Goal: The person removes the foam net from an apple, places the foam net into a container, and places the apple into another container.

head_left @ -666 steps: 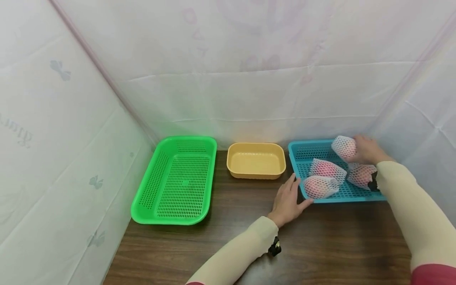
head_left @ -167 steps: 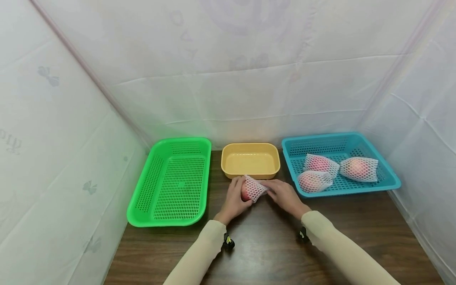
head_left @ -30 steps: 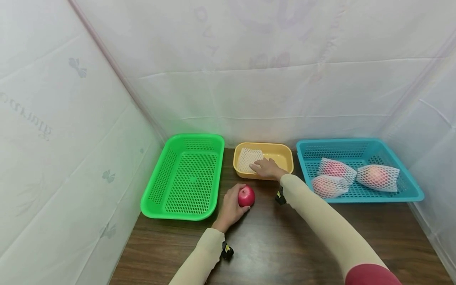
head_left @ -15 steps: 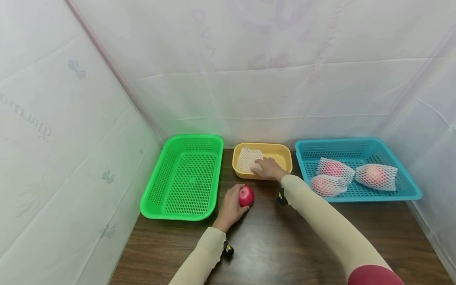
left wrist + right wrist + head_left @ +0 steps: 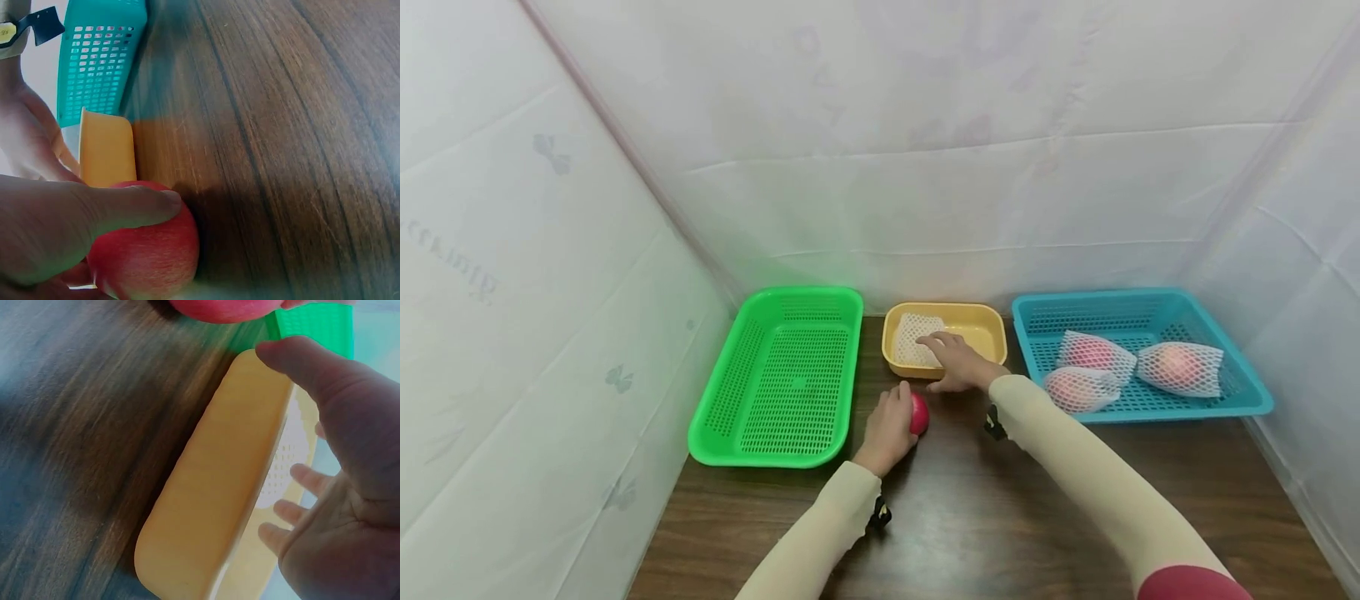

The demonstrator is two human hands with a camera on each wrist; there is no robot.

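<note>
In the head view my left hand (image 5: 889,427) grips a red apple (image 5: 919,414) on the wooden table. The left wrist view shows the thumb laid across the apple (image 5: 150,256), whose underside looks close to the tabletop. My right hand (image 5: 958,363) hovers at the front rim of the small yellow tray (image 5: 985,337), fingers spread and holding nothing. A white foam net sleeve (image 5: 919,337) lies flat in that tray's left part. In the right wrist view the right thumb is near the tray's near wall (image 5: 206,469), with the other fingers over its inside.
At the left stands a bare green mesh basket (image 5: 799,383). On the right a blue basket (image 5: 1232,400) holds a few fruits in white foam nets (image 5: 1180,368). White cloth walls (image 5: 925,208) enclose the table (image 5: 1000,517) at the back and sides.
Earlier both hands worked on the netted apple; now the apple is bare and its net lies in the yellow tray. Lately the left hand has closed further over the apple, and the right hand has drawn slightly nearer.
</note>
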